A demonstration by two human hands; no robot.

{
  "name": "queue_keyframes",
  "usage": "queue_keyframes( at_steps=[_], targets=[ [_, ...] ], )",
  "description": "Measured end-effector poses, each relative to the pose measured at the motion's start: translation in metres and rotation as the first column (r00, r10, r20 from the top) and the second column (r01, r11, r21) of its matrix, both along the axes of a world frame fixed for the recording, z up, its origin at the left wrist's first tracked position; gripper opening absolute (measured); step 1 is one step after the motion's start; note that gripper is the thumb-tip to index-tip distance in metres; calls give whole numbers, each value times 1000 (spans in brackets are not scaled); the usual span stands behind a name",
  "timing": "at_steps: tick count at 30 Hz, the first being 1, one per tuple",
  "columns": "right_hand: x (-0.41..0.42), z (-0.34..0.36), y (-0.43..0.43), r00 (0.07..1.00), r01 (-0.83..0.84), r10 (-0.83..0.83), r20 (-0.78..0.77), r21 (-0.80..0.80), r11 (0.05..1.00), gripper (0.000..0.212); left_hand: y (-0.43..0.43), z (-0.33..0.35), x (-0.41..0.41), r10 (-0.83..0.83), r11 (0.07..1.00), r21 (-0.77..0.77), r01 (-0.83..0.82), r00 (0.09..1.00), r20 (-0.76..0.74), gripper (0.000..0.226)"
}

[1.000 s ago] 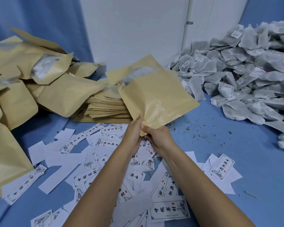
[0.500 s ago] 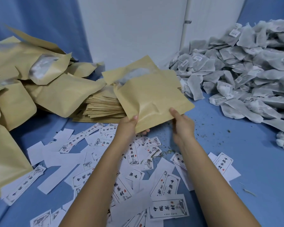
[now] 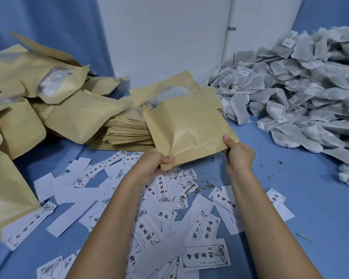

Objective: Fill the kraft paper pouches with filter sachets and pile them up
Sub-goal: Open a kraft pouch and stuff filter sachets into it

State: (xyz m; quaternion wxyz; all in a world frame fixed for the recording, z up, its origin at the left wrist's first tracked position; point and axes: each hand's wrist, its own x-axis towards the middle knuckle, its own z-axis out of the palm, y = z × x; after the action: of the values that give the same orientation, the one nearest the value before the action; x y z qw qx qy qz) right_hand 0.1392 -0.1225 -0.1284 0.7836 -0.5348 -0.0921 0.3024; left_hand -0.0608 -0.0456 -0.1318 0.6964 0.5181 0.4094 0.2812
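One kraft pouch [image 3: 189, 129] in hand, lifted just right of the stack of empty pouches [image 3: 129, 131] and overlapping its right edge, mouth turned away from the person, a pale filter sachet [image 3: 169, 95] showing at the top. Pinched at both near corners: left hand [image 3: 155, 166] with its grip clamped on the lower left corner, thumb on the face; right hand [image 3: 239, 156] with its grip clamped on the lower right corner, thumb likewise on top. Judged filled and ready for piling.

To do this well:

- Hold the mouth higher than the base, to stop the sachet sliding out.
- Give a short shake toward the pinched edge to seat the contents, and press out the bulge in the middle before letting go.
- Carry leftward above the stack, high enough to clear its top sheets.
- Lay flat on the pile of filled pouches [image 3: 69, 117] left of the stack, not on edge, given a loose, slumping pile.
- Release the right grip first and steer the landing with the left.
- Avoid sweeping low over the printed labels [image 3: 163, 188] scattered on the counter [image 3: 290, 188] in front of the stack.
- Likely next: the heap of filter sachets [image 3: 300, 93] well right of the stack, and a fresh pouch off the stack's top.
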Motion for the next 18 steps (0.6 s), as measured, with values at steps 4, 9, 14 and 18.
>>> queue_keyframes(
  at_steps=[4,9,14,18],
  targets=[
    [-4,5,3,949,-136,181,259,-184,974,18,5,8,-1,227,952,225,-206,971,-71,10],
    [-7,39,-3,839,-236,298,455,-188,953,17,16,45,2,247,936,260,-236,969,-9,18],
    [-40,61,3,898,-342,332,289,-18,939,28,25,85,-22,293,913,304,-272,956,-27,23],
    [-78,79,23,869,-461,441,224,47,886,37,26,99,-77,355,874,358,-329,935,-6,17]
  ],
)
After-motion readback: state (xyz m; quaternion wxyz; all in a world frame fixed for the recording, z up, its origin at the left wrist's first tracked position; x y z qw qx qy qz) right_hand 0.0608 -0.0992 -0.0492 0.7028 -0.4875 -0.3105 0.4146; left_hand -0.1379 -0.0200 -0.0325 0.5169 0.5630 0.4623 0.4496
